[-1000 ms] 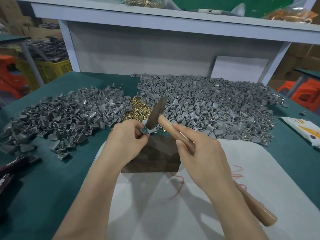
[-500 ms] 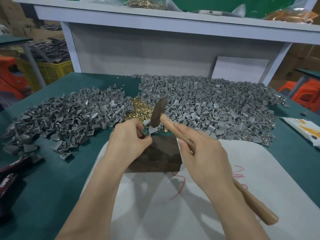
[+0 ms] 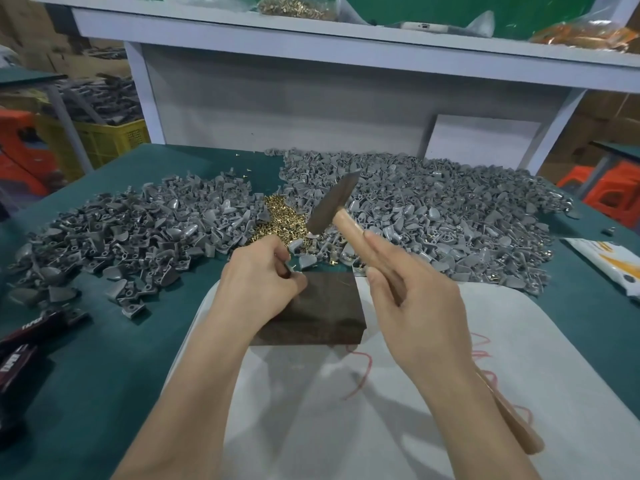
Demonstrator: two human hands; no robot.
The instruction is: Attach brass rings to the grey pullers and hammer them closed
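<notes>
Puller in work (image 3: 288, 270): at the far-left corner of the dark block (image 3: 322, 313), almost wholly hidden by the fingers. A glint of brass shows at the fingertips. Cannot tell whether the ring is closed.
Left hand (image 3: 258, 275): pinches that piece, thumb and forefinger curled on it.
Hammer (image 3: 337, 211): in the air, head tilted over the heap of brass rings (image 3: 278, 220), clear of the block.
Right hand (image 3: 412, 306): wrapped round the wooden handle, up near the head.
Change: a second ago the head sat low beside the pinched piece. Half a second ago it was lifting, and now it is well above. The left hand has barely shifted.
Reading: probably an upswing between blows. Either another tap follows, or the stroke is done and the piece goes to the heap.
Stock: grey pullers (image 3: 131, 230) heaped left and right beyond the block.
Ground: block on a white sheet (image 3: 381, 410), on the green table (image 3: 86, 375).
</notes>
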